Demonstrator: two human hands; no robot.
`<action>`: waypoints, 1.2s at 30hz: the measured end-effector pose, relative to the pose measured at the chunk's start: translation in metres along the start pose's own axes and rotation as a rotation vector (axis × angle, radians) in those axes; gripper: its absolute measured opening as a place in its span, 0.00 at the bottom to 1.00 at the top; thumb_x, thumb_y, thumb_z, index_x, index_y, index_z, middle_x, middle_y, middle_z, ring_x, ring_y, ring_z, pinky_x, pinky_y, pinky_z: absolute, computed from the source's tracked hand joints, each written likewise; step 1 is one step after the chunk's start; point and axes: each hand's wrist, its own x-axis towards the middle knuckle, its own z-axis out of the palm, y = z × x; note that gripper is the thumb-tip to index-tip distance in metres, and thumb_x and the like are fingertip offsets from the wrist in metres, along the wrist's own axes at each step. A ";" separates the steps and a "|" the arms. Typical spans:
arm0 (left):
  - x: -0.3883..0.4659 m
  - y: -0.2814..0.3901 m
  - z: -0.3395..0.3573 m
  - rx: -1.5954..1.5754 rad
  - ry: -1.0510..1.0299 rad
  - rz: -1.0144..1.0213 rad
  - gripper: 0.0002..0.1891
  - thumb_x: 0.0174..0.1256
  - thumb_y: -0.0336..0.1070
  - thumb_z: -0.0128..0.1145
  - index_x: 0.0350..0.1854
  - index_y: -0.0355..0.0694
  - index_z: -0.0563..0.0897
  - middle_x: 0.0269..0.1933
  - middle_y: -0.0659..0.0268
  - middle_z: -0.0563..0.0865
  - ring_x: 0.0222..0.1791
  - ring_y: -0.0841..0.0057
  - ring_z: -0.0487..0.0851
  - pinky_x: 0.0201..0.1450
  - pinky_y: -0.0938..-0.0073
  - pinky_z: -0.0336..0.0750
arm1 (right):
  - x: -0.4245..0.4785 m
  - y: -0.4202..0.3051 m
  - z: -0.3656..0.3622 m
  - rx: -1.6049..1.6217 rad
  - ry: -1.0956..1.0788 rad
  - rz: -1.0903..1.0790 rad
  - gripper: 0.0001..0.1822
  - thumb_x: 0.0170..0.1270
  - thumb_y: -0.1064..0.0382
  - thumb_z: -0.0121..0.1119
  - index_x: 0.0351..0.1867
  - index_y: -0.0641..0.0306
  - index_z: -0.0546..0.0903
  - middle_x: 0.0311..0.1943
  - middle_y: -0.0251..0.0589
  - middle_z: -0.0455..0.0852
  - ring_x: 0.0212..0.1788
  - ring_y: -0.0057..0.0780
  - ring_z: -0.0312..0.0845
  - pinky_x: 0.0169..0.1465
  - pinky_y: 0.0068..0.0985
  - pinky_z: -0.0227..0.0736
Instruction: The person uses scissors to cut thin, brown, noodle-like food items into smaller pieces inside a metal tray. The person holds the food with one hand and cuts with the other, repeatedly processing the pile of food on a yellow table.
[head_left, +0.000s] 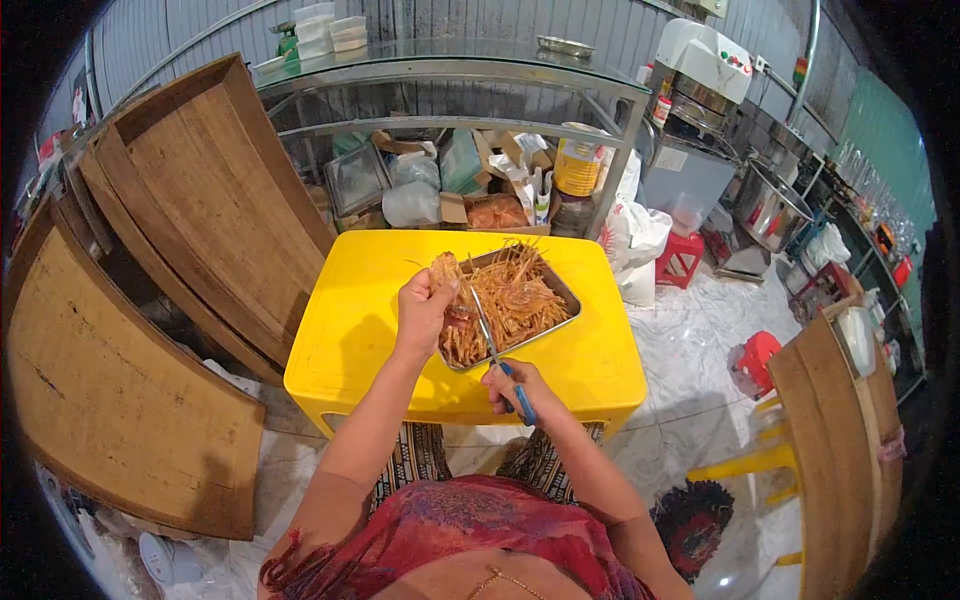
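Observation:
My left hand (424, 309) grips some brownish-orange dried food pieces (445, 271) between thumb and fingers, over the left side of a metal tray. What exactly the food is, I cannot tell. In my right hand (517, 388) is a pair of scissors (523, 403) with blue and dark handles; the blades point up and away, close beside the held pieces. Beneath lies the rectangular metal tray (571, 294), heaped with thin dried strips (517, 307) of the same colour. The tray rests on a yellow plastic table (360, 300) in front of my knees.
Large wooden trays (217, 172) lean at the left, another wooden board (142, 382) nearer me. Behind the table stands a glass-topped metal rack (450, 51) with boxes and bags below. White sacks (630, 240), a red stool (679, 259) and a machine (697, 97) occupy the right. More boards (832, 442) stand at the lower right.

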 end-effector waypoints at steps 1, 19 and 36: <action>0.001 0.000 -0.001 0.006 0.000 -0.002 0.06 0.59 0.32 0.55 0.36 0.38 0.76 0.27 0.69 0.81 0.19 0.83 0.79 0.16 0.83 0.75 | 0.000 -0.001 0.000 -0.011 0.000 0.000 0.24 0.57 0.42 0.57 0.32 0.64 0.73 0.22 0.33 0.73 0.21 0.18 0.69 0.25 0.18 0.70; -0.002 0.001 0.002 -0.001 -0.047 0.003 0.06 0.61 0.30 0.52 0.39 0.37 0.74 0.29 0.68 0.81 0.21 0.81 0.80 0.17 0.80 0.77 | -0.003 -0.003 0.002 -0.048 0.080 0.009 0.24 0.55 0.41 0.59 0.24 0.63 0.73 0.14 0.31 0.70 0.13 0.18 0.67 0.17 0.18 0.64; -0.004 -0.014 0.009 0.011 -0.132 0.119 0.09 0.60 0.28 0.53 0.43 0.35 0.77 0.35 0.68 0.83 0.26 0.87 0.79 0.23 0.83 0.76 | -0.001 -0.020 0.000 -0.051 0.064 0.008 0.14 0.63 0.56 0.53 0.31 0.68 0.75 0.18 0.34 0.72 0.19 0.19 0.70 0.22 0.17 0.66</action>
